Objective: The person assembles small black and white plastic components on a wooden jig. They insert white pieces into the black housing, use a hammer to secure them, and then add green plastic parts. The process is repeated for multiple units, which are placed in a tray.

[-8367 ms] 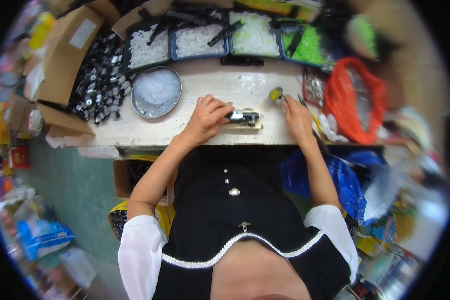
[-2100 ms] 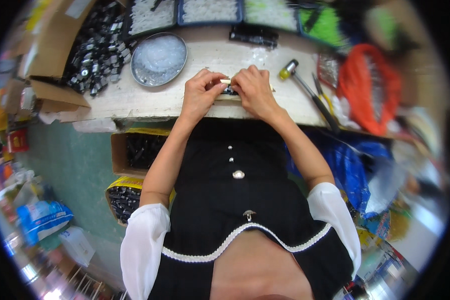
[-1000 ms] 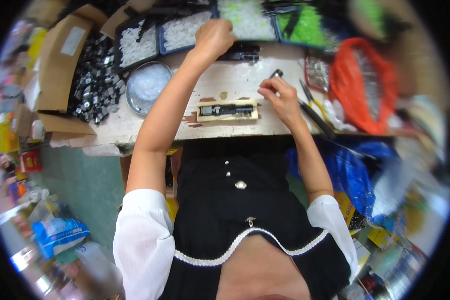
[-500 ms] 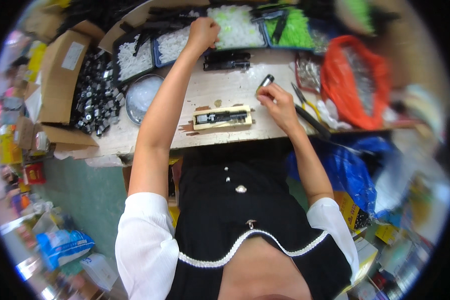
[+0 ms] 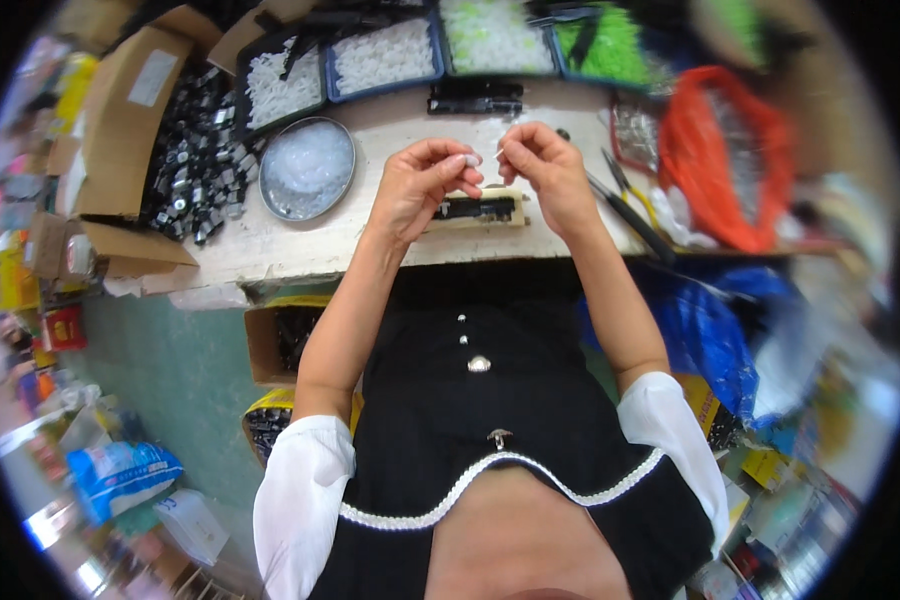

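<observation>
My left hand point(image 5: 418, 185) is closed in a pinch over the bench, with a small white plastic piece point(image 5: 472, 160) at its fingertips. Close beside it, my right hand point(image 5: 553, 180) pinches a tiny thin white piece point(image 5: 500, 153). The two pieces are a short gap apart. Below the hands lies a cream-coloured holder point(image 5: 519, 208) with a black slotted part point(image 5: 485, 208) in it; my left hand hides its left end. Behind the right fingers shows the end of a small dark object point(image 5: 563, 134), mostly hidden.
Trays of white pieces point(image 5: 385, 55), white-and-green pieces point(image 5: 495, 35) and green pieces point(image 5: 610, 45) line the back. A round metal dish point(image 5: 308, 168) and a box of black-and-silver parts point(image 5: 195, 150) are at left. Pliers point(image 5: 630, 190) and a red bag point(image 5: 685, 150) lie right.
My left hand has come back from the trays toward me, now with a small white piece. My right hand has moved slightly up and left to meet it.
</observation>
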`<state>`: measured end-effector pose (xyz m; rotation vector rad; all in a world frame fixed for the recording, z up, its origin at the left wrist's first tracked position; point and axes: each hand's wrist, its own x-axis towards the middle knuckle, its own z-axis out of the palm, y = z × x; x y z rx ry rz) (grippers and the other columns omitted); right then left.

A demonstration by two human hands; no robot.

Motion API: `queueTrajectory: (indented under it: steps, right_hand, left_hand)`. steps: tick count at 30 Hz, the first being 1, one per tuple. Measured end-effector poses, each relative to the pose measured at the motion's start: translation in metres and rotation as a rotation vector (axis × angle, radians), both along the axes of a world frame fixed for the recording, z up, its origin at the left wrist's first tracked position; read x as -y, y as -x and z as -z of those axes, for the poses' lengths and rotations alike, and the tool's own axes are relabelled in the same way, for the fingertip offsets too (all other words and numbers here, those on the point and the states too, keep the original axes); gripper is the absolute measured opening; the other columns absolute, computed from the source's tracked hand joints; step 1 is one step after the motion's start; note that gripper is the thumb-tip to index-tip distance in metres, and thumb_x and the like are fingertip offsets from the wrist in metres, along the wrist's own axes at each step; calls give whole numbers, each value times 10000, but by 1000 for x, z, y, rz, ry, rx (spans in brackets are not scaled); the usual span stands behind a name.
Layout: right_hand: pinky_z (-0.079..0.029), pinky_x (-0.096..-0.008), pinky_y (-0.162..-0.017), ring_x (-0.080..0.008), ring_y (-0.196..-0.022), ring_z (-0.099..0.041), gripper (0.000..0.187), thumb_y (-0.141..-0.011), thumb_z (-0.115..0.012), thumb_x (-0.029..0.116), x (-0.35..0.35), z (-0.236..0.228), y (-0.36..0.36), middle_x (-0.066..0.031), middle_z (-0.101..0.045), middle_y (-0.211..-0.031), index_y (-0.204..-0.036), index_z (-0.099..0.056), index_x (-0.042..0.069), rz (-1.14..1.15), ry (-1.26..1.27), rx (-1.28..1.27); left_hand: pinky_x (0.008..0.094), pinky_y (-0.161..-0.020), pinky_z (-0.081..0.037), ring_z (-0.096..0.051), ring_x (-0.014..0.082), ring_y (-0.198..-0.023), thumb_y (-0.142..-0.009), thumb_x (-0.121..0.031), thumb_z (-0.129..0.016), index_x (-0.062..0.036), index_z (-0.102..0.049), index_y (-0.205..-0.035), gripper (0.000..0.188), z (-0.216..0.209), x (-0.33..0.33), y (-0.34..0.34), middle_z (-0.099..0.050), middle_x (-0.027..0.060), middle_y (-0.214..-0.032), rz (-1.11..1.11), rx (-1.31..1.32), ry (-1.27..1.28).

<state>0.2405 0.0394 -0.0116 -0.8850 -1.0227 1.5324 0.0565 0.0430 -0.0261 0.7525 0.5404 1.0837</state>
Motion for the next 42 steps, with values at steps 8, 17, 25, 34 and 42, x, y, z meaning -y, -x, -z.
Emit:
queueTrajectory:
  steps: [8,17,25,34,42]
  right_hand:
    - [-387,-203,-571,-64,-629,-466,106,-836,-622,145,2,2,13,22,-544,-749,-865,-590,48,-132,62,78]
    - [-354,-197,-538,-54,-589,-446,104,-831,-617,145,-2,-5,17,34,-525,-693,-832,-584,46,-250,111,173]
    - [-349,-198,-509,-57,-567,-453,102,-833,-607,129,0,-13,26,26,-514,-652,-799,-591,34,-295,217,122]
    - [-383,-220,-506,-67,-585,-476,110,-842,-588,132,1,-12,32,-3,-534,-641,-836,-628,29,-324,90,467]
    - [-417,-225,-574,-96,-636,-525,100,-822,-603,64,17,-9,34,-27,-592,-740,-878,-630,-14,-51,-464,715]
  left_hand:
    - [305,-676,-543,-636,188,-769,-845,-5,-575,24,-613,-952,117,1,26,1,-624,121,-932,-62,-83,-61]
    - [273,-676,-525,-622,168,-755,-854,26,-546,26,-604,-922,89,4,35,3,-581,87,-928,-226,-311,-317]
    - [231,-642,-495,-591,141,-729,-842,50,-555,23,-582,-900,70,2,41,7,-553,73,-887,-352,-537,-564]
    - [226,-568,-466,-572,119,-656,-825,42,-578,16,-583,-866,48,5,44,12,-556,65,-827,-408,-605,-633]
    - [220,-587,-468,-564,117,-676,-829,55,-566,17,-582,-889,73,6,39,16,-558,65,-855,-430,-661,-679]
